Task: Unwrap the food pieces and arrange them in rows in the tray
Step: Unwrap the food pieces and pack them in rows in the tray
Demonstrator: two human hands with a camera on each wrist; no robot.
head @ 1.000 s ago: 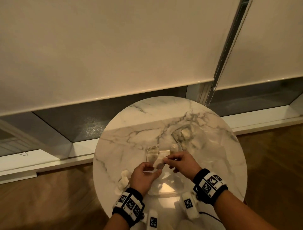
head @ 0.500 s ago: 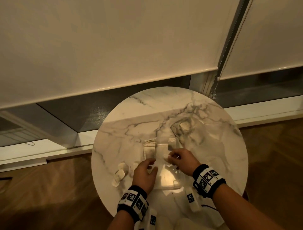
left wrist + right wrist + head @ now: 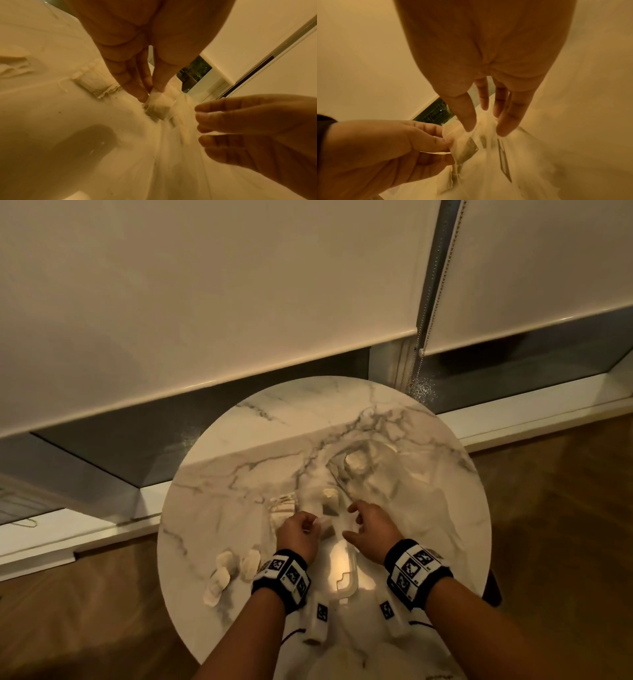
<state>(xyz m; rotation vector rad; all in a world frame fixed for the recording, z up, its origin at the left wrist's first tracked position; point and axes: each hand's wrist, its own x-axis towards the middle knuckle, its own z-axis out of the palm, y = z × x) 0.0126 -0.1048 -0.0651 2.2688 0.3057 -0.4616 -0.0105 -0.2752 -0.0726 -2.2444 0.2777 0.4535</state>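
A clear plastic tray (image 3: 352, 580) lies in the middle of the round marble table (image 3: 239, 460). One pale food piece (image 3: 330, 494) sits at the tray's far end. My left hand (image 3: 317, 523) pinches a small pale piece in a translucent wrapper (image 3: 157, 106) between thumb and fingertips, low over the tray's left side. My right hand (image 3: 352, 522) hovers just right of it with loose, spread fingers (image 3: 469, 121) and holds nothing. Wrapped pieces (image 3: 282, 506) lie left of the tray; the wrist view shows one (image 3: 94, 83) with frayed ends.
Several more pale wrapped pieces (image 3: 222, 573) lie near the table's left front edge. A crumpled clear bag (image 3: 356, 463) with a piece inside sits at the back right. A window sill and roller blinds (image 3: 205, 302) stand behind the table; wooden floor surrounds it.
Both hands were pinching the piece together over the tray. My right hand has let go and drawn apart to the right; my left hand still holds the piece.
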